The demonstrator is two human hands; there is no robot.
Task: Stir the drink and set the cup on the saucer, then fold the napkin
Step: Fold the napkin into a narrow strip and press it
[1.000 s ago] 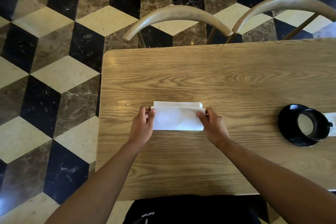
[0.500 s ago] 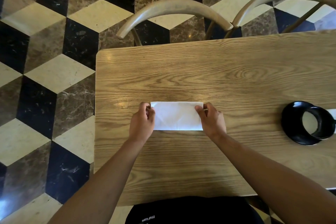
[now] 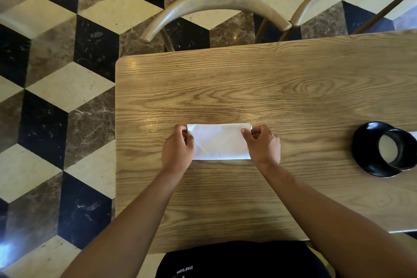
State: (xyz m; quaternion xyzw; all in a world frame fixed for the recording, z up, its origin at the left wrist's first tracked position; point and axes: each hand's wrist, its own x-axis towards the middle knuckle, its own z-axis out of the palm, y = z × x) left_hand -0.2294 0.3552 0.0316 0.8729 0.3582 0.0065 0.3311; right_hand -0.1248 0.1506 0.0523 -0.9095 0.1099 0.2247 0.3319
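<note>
A white napkin (image 3: pixel 220 141) lies flat on the wooden table (image 3: pixel 270 88), folded into a long rectangle. My left hand (image 3: pixel 178 149) pinches its left end and my right hand (image 3: pixel 262 145) pinches its right end, fingertips at the upper corners. At the far right a black cup (image 3: pixel 404 150) holding a pale drink stands on a black saucer (image 3: pixel 363 149). No spoon is visible.
Two curved wooden chair backs (image 3: pixel 216 1) stand beyond the table's far edge. A checkered marble floor (image 3: pixel 56 88) lies to the left. The table's left edge runs close to my left hand. A white scrap shows behind the cup at the frame's right edge.
The napkin's top layer, offset a second ago, now lies flush in one neat rectangle. Both hands stayed at its ends, shifting slightly up to the corners.
</note>
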